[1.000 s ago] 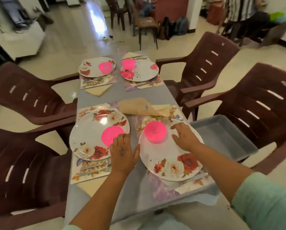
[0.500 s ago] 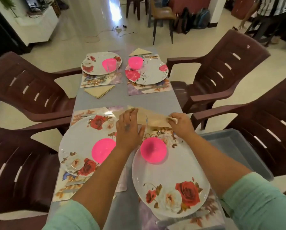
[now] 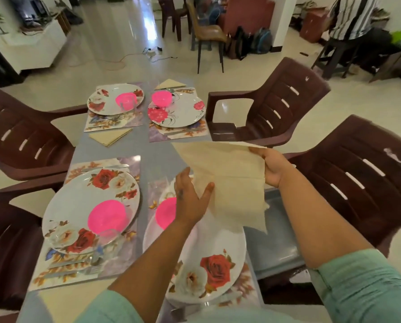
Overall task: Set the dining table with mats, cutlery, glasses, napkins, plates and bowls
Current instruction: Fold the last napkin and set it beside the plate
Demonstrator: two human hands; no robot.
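Both hands raised over the near-right white rose-patterned plate (image 3: 209,259). Right hand (image 3: 273,167) pinches the top right edge of an unfolded cream paper napkin (image 3: 229,180), thumb over the edge. Left hand (image 3: 190,198) holds the napkin's left side, fingers behind, thumb in front. Napkin hangs in the air above that plate, partly hiding its pink plastic bowl (image 3: 165,213). Left of that plate, a second rose plate (image 3: 78,199) holds a pink bowl (image 3: 107,217). Beyond, two more plates each hold one pink bowl.
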